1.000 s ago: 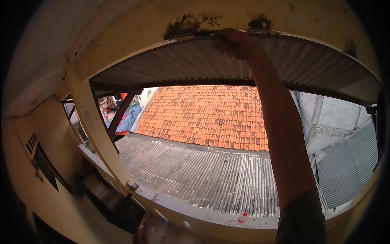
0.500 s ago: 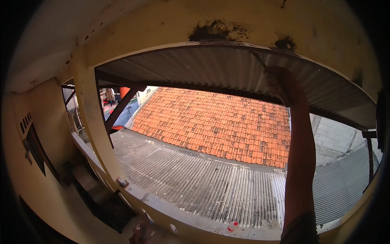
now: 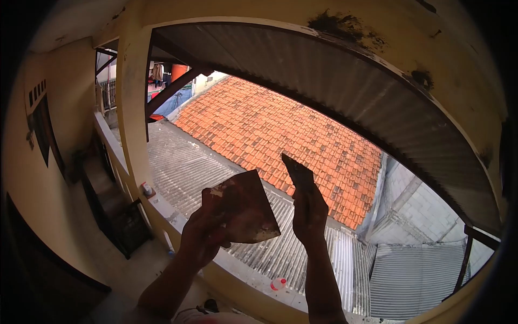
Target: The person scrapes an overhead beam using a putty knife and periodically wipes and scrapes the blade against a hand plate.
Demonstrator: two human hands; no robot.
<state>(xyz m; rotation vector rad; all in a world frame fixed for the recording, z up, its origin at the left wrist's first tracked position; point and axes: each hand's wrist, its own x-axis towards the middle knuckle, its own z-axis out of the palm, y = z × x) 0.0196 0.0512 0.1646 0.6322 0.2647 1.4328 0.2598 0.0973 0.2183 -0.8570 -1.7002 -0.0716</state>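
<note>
My left hand [image 3: 202, 232] is closed on the edge of a dark, squarish flat board [image 3: 251, 208], held up in front of me and tilted. Its surface looks smeared, with pale stains along the lower edge. Just to the right, my right hand [image 3: 310, 213] grips a dark flat-bladed scraper [image 3: 297, 170], blade pointing up and left; its handle is hidden in the fingers. A small gap separates scraper and board. Above, the yellow beam [image 3: 388, 24] carries a rough dark patch [image 3: 337, 27] and a smaller dark patch [image 3: 422, 79].
A balcony ledge [image 3: 237, 275] runs below my hands, with a red-capped plastic bottle [image 3: 278, 284] and a small container [image 3: 147, 188] on it. Beyond lie corrugated roofing [image 3: 186, 162] and an orange tiled roof [image 3: 259, 124]. A yellow pillar [image 3: 134, 102] stands left.
My right hand has come down from the beam with the scraper, to chest height. My left hand has risen into full view with the board. The view has tilted and shifted.
</note>
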